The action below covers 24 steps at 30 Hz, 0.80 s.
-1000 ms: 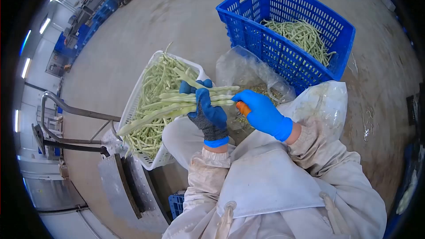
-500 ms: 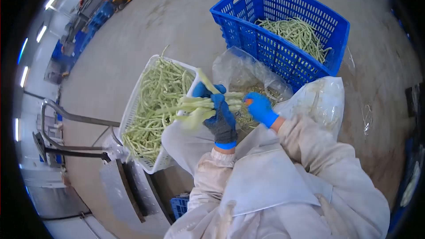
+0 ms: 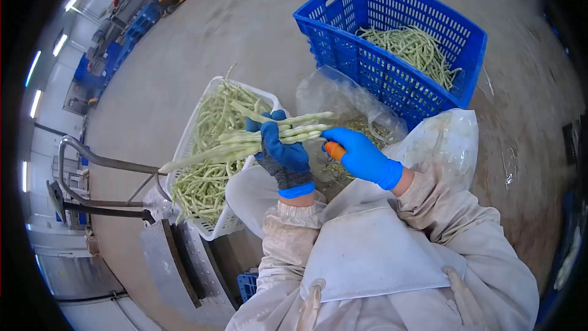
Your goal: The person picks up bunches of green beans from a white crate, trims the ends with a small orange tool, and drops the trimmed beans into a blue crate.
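Observation:
My left hand (image 3: 285, 150), in a blue-and-grey work glove over a blue disposable one, is closed around a bunch of pale green long beans (image 3: 239, 143). The beans lie roughly crosswise, with their right ends sticking out past the fingers. My right hand (image 3: 364, 158), in a blue disposable glove, is closed on an orange-handled tool (image 3: 334, 150) at those right ends. The tool's working end is hidden. Behind and below my left hand, a white basket (image 3: 183, 141) holds a heap of long beans (image 3: 211, 190).
A blue crate (image 3: 386, 79) with long beans (image 3: 413, 52) stands at the upper right. Between it and my knees, a clear plastic bag (image 3: 324, 95) holds small bean scraps (image 3: 373, 129). On the left are a metal tube frame (image 3: 116, 165) and a metal plate (image 3: 165, 263).
The bean bunch has swung level and now reaches farther left. My left hand has shifted slightly left, and my right hand has come in against the bean ends with the orange-handled tool.

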Available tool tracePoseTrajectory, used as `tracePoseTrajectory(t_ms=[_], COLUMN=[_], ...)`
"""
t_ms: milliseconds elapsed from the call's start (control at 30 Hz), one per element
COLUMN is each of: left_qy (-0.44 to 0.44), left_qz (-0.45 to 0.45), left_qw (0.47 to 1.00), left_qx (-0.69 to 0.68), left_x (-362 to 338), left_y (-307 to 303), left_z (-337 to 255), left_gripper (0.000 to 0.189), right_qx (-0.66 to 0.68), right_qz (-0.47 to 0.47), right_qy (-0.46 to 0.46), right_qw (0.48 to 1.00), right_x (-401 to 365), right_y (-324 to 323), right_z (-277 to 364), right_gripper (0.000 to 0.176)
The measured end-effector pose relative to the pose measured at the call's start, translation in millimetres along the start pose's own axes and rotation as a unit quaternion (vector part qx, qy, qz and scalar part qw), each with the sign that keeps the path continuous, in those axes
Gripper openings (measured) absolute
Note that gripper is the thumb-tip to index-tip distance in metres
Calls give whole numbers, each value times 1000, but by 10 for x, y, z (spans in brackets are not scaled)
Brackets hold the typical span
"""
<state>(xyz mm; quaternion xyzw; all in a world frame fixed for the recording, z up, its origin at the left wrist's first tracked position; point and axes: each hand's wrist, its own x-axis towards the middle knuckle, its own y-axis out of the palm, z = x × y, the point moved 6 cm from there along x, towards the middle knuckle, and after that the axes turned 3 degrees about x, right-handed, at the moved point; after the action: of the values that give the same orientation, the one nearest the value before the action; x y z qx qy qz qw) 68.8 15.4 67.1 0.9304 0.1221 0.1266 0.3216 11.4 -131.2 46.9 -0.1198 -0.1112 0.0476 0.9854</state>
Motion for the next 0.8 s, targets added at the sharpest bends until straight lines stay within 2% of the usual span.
tracePoseTrajectory(t_ms=[33,67,133,167,233,367,433,467,500,533,567,600,633,700,733,767,800], left_qy=[0,7,12,16,20,13,17,-15,-47,-46,-83,-120,-120,-203,-219,-200,-209], left_qz=[0,-1,-2,1,4,-10,-4,9,21,21,45,70,71,60,120,123,129], left_qw=[1000,1000,1000,1000,999,999,999,1000,998,998,990,977,977,952,922,928,917], left_qx=[0,8,15,26,36,41,36,-2,-40,-39,-100,-160,-159,-220,-296,-291,-314], left_x=[-8,-16,-39,-59,-101,-121,-111,-112,-113,-97,-64,-41,-60,-139,-49,-69,-34], left_y=[-4,-5,5,18,64,46,27,31,34,-33,-95,-101,-89,-65,-97,54,111], left_z=[0,-7,-10,-8,-27,-5,13,58,102,158,283,359,335,368,341,78,-61], left_gripper=[50,51,51,52,53,50,47,44,40,40,34,28,28,29,29,36,37], right_qx=[-71,-71,-199,-200,-283,-292,-194,-194,16,226,228,47,-136,-228,-215,-201,-187], right_qz=[-29,-29,-31,-31,-24,-45,-98,-98,-133,-160,-159,-176,-185,-158,-193,-224,-198], right_qy=[-51,-50,-71,-70,-75,-100,-36,-36,71,174,172,70,-33,-51,35,121,145], right_qw=[996,996,977,977,956,950,975,975,988,945,945,981,973,959,957,946,951], right_x=[-17,-19,-18,-23,-32,-65,-45,-19,0,-31,-37,-30,-74,-122,-185,-294,-378], right_y=[4,26,72,88,141,167,64,44,-34,-28,-37,-130,-175,-291,-538,-782,-942], right_z=[48,36,57,57,59,57,-37,-61,-246,-436,-468,-372,-293,-768,-1078,-1334,-1407], right_gripper=[27,27,22,22,16,13,11,11,11,12,12,15,17,17,17,17,18])
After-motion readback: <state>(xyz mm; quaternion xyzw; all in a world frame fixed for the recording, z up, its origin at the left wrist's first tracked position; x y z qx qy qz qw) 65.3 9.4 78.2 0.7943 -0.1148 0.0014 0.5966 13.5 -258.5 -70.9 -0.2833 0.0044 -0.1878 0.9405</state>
